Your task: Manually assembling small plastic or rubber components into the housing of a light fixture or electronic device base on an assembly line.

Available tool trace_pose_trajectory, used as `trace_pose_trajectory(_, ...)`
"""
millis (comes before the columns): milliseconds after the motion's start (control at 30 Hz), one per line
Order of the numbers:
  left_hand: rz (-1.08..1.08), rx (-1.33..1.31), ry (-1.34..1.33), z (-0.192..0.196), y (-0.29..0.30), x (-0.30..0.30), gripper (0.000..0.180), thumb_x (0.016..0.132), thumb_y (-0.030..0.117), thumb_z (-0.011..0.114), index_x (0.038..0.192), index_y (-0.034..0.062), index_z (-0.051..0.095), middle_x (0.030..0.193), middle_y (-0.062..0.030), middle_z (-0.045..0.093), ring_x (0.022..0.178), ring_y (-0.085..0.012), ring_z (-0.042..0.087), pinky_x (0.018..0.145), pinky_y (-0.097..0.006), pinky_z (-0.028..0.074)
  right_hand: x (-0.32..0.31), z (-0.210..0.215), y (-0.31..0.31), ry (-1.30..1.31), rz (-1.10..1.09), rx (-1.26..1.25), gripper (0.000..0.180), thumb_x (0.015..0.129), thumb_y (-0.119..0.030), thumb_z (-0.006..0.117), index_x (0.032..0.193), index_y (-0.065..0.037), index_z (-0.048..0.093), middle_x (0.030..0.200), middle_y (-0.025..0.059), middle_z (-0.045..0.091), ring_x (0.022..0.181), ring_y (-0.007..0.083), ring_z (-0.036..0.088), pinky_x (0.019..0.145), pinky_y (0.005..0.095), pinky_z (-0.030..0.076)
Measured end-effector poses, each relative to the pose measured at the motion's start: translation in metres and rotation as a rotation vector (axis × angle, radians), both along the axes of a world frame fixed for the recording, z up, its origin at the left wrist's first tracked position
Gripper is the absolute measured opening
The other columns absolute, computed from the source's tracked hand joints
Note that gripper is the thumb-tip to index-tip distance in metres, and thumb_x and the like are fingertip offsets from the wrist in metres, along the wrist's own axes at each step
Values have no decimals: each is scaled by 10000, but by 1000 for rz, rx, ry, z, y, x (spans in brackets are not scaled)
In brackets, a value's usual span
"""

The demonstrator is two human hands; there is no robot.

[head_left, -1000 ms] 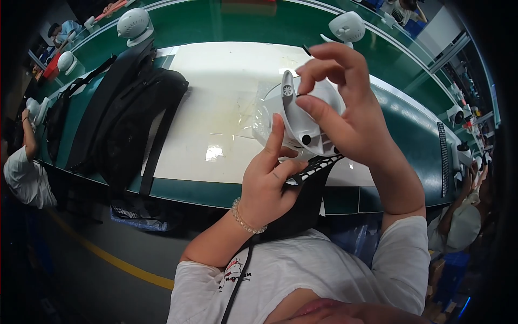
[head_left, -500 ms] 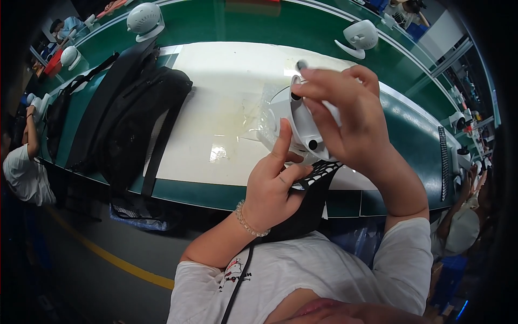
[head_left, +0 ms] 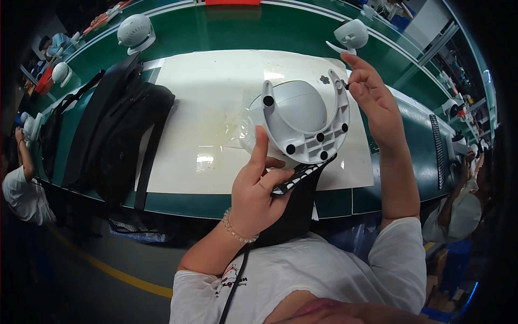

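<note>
Head view: fan base now flipped underside-up, held over the tabletop by left hand, thumb on its rim; earlier both hands wrapped it. Right hand pinches a small dark bit at the yoke tip

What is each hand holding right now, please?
Left hand: closed on the white fan base.
Right hand: fingertips pinching a small dark part at the base's rim.
</note>
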State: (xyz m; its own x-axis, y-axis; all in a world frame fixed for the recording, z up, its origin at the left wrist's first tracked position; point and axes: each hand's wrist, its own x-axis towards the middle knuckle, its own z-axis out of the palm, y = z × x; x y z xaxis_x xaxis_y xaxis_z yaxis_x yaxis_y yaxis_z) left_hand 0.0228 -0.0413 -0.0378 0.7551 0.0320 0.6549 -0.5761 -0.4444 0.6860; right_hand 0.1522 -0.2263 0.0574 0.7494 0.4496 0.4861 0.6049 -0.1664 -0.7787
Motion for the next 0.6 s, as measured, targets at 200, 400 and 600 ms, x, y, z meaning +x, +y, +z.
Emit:
trace_pose_trajectory(200,10,5,0,1,-2,2,250,595,-91,708,770,15,566,1371,-282,192,741,-186,599,634,-254,525,10,-7,3,106,36,43,135,870,-169,507,875,-40,548,1274,116,419,1167,202,377,960,333,293)
trace_pose_trajectory(400,17,4,10,1,-4,1,254,587,-98,709,765,16,567,1364,-298,190,736,-180,599,631,-255,527,7,-19,5,-122,-74,5,152,845,-194,553,886,-48,566,1191,105,510,1142,238,440,936,337,321)
trace_pose_trajectory(600,39,33,36,6,-4,-1,255,584,-98,710,760,19,568,1356,-312,189,740,-178,604,648,-248,526,4,-7,-7,-805,-243,-394,170,803,-217,598,917,-91,616,1156,86,540,1141,273,454,903,361,324)
